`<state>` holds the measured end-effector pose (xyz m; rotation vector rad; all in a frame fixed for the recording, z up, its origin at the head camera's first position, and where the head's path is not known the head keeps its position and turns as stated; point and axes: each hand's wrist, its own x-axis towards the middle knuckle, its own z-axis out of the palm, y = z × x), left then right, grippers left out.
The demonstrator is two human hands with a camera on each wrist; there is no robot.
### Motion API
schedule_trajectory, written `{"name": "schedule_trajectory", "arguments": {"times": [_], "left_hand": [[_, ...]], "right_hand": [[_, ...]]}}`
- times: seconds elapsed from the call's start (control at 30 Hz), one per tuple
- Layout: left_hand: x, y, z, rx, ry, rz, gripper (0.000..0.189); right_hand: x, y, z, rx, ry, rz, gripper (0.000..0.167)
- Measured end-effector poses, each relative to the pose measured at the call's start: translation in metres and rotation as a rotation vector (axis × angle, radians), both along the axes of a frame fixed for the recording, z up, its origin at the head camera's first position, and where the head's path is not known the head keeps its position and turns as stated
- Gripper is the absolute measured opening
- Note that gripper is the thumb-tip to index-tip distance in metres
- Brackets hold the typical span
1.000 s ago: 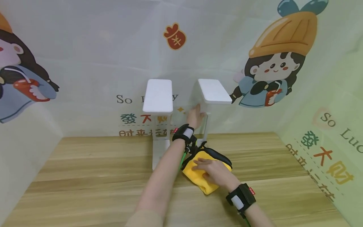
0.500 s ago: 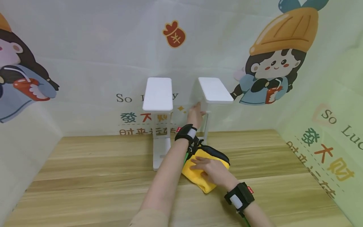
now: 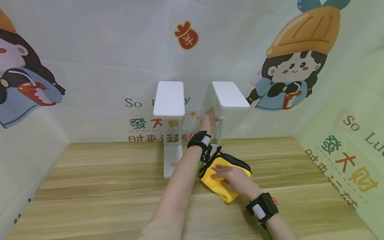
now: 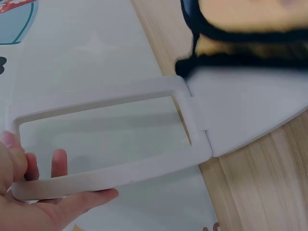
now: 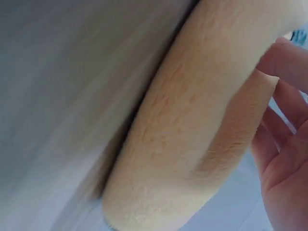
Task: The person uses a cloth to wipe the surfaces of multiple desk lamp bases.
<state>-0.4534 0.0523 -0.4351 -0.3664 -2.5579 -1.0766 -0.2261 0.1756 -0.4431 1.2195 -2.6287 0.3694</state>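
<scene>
Two white folding stands with flat rectangular tops stand side by side: the left stand point(image 3: 169, 98) and the right stand point(image 3: 230, 95). My left hand point(image 3: 208, 121) reaches behind the right stand's top. In the left wrist view, thumb and fingers of that hand grip the far end of its frame-shaped upright point(image 4: 120, 178), hinged to a flat base point(image 4: 240, 110). A yellow plush cloth point(image 3: 223, 190) with black edging lies folded in front of this stand, covering part of its base. My right hand point(image 3: 235, 178) rests on the cloth, fingers spread and fairly straight.
The wood-grain table point(image 3: 105, 180) meets a printed backdrop point(image 3: 120, 60) close behind both stands. To the right, a side panel point(image 3: 354, 110) slants along the table. Black straps point(image 3: 262, 206) with cables sit on both wrists.
The cloth and my right hand have shifted slightly right. My left hand keeps its grip on the right stand's upright. The head view has moved a little.
</scene>
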Motion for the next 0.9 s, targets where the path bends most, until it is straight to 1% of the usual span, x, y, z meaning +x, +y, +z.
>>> {"name": "schedule_trajectory", "arguments": {"times": [0.1, 0.13, 0.17, 0.2, 0.27, 0.3, 0.37, 0.47, 0.6, 0.7, 0.8, 0.9], "left_hand": [[0.046, -0.007, 0.042, 0.018, -0.108, -0.017, 0.051], [0.057, -0.008, 0.052, 0.007, -0.107, -0.008, 0.049], [0.069, -0.011, 0.064, 0.004, -0.142, -0.017, 0.049], [0.077, -0.012, 0.069, -0.006, -0.133, -0.015, 0.048], [0.087, -0.014, 0.076, -0.038, -0.119, -0.006, 0.048], [0.09, -0.015, 0.078, -0.053, -0.12, -0.002, 0.048], [0.092, -0.017, 0.079, -0.061, -0.127, -0.002, 0.049], [0.093, -0.017, 0.078, -0.077, -0.13, 0.01, 0.049], [0.093, -0.017, 0.076, -0.093, -0.114, 0.033, 0.047], [0.092, -0.017, 0.074, -0.101, -0.099, 0.041, 0.047], [0.092, -0.017, 0.073, -0.108, -0.091, 0.04, 0.048], [0.091, -0.016, 0.073, -0.125, -0.07, 0.043, 0.047]], "right_hand": [[0.0, -0.017, 0.0, 0.029, 0.026, 0.036, 0.041], [0.0, -0.019, 0.001, 0.035, 0.023, 0.038, 0.041], [0.0, -0.02, 0.001, 0.035, 0.012, 0.036, 0.041], [0.0, -0.018, 0.001, 0.033, 0.001, 0.028, 0.041], [0.001, -0.01, 0.002, 0.018, -0.031, -0.002, 0.04], [0.001, -0.004, 0.003, 0.005, -0.048, -0.017, 0.039], [0.001, 0.006, 0.002, -0.025, -0.073, -0.039, 0.039], [0.001, 0.01, -0.001, -0.034, -0.05, -0.042, 0.038], [0.002, -0.008, -0.003, 0.004, 0.025, 0.011, 0.039], [0.004, -0.021, -0.003, 0.037, 0.047, 0.017, 0.04], [0.003, -0.018, -0.002, 0.039, 0.033, -0.004, 0.041], [0.0, -0.003, 0.001, 0.011, -0.034, -0.041, 0.04]]}}
